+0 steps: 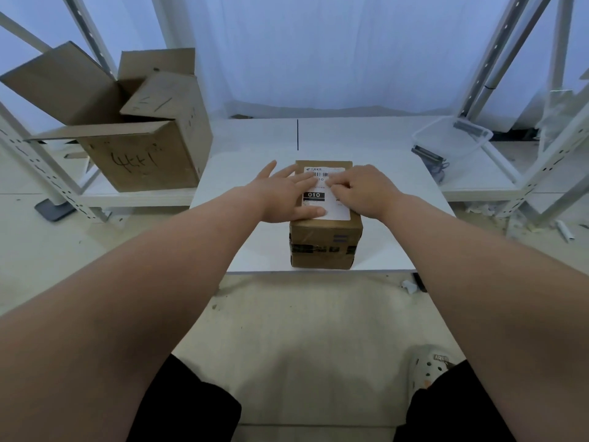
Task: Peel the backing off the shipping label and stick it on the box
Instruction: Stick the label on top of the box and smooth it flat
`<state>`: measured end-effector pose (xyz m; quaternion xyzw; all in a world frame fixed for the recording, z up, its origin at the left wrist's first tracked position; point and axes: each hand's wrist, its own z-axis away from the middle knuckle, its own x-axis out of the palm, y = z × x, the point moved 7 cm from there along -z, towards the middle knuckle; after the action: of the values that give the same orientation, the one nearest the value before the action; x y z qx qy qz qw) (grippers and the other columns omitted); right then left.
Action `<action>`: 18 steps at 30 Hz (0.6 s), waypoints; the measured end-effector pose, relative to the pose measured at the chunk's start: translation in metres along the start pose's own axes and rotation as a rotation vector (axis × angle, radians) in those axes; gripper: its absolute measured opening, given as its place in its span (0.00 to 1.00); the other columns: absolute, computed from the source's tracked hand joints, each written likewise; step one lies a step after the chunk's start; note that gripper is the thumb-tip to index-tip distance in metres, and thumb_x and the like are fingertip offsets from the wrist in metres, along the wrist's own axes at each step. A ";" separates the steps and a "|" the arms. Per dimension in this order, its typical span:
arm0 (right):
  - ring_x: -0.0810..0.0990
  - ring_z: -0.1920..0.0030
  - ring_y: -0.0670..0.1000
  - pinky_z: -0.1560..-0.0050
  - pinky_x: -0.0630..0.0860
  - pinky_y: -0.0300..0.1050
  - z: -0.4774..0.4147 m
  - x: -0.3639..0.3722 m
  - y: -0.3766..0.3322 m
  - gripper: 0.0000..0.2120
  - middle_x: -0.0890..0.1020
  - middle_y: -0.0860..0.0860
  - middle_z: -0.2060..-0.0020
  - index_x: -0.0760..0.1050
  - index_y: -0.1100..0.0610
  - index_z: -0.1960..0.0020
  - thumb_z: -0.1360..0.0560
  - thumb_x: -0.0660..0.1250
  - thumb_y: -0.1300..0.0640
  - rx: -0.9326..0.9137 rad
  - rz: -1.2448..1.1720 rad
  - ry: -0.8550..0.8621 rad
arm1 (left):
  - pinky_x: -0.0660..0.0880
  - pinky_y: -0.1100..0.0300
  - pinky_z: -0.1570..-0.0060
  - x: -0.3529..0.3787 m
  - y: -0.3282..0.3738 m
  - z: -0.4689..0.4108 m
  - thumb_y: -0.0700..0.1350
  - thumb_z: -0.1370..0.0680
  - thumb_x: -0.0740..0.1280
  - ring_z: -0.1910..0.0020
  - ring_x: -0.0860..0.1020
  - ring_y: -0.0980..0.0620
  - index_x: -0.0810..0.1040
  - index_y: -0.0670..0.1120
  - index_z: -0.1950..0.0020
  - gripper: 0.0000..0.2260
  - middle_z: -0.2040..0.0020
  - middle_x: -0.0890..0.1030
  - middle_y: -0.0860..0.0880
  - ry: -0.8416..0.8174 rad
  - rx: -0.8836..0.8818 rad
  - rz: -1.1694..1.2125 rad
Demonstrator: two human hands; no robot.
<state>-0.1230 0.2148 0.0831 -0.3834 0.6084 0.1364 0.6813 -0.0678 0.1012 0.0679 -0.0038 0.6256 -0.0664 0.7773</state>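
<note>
Small taped box (325,247) stands at the near edge of the white table (382,148), with the shipping label (328,209) lying flat on its top face. Left hand (283,193) rests flat on the label's left half, fingers straight and spread; right hand (366,189) presses its right half with bent fingertips, gripping nothing. Beyond the table's far-left corner sits an open carton (143,154), and by the far-right corner a clear bin (452,138).
</note>
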 end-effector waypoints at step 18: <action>0.69 0.31 0.54 0.30 0.63 0.52 -0.011 0.014 -0.007 0.20 0.73 0.48 0.31 0.69 0.47 0.30 0.20 0.51 0.56 -0.062 0.011 -0.003 | 0.61 0.54 0.32 0.011 -0.020 -0.029 0.53 0.17 0.46 0.27 0.63 0.43 0.50 0.52 0.22 0.23 0.25 0.64 0.42 0.038 -0.193 0.511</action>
<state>-0.1233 0.1983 0.0727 -0.4010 0.6050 0.1594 0.6691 -0.0953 0.0828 0.0530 0.0815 0.6242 0.1915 0.7531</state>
